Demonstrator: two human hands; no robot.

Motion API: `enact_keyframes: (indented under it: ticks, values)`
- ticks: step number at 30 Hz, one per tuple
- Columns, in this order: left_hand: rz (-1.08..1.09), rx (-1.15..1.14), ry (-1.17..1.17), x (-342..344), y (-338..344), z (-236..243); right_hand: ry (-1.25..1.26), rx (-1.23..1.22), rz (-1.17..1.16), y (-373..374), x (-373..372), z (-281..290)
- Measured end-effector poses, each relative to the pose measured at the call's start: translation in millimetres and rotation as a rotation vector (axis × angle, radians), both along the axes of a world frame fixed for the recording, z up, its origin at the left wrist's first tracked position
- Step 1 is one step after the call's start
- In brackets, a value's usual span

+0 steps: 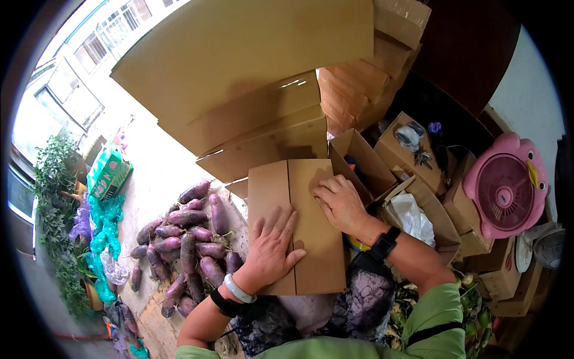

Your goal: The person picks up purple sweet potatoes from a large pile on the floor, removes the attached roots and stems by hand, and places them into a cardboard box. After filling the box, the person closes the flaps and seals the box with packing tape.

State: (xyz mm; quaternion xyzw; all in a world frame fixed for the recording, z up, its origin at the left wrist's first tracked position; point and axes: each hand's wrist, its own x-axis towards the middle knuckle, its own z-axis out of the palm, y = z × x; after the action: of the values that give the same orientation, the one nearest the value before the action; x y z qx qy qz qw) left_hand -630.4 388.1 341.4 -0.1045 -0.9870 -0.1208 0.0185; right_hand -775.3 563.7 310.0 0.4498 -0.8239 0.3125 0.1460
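Observation:
A brown cardboard box [318,221] stands in front of me between my knees, its two top flaps meeting along a seam. My left hand [272,248] lies flat on the left flap, fingers spread, thumb reaching across the seam. On the right flap, near the box's far right corner, rests my right hand [339,200]. Its fingers are bent and held together against the cardboard. Whatever may be under them is hidden. To the left of the box, a heap of purple, elongated root vegetables [188,239] lies on the ground.
Large cardboard sheets [239,72] rise beyond the box. On the right are open cartons [359,161], one with a white plastic bag [412,218], and a pink animal-shaped fan [505,188]. Potted plants [57,209] and a green printed bag [110,170] stand at the left.

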Motion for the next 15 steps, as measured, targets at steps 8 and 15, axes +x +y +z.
enact_keyframes:
  ticks: [8, 15]
  values:
    - [-0.029, -0.118, -0.110, -6.7, 8.9, 5.1, -0.451, -0.218, -0.063, 54.9, -13.2, -5.3]
    - [-0.014, -0.188, -0.133, -12.7, 15.5, 3.2, -0.828, 0.469, -0.272, 134.8, 15.0, -164.6]
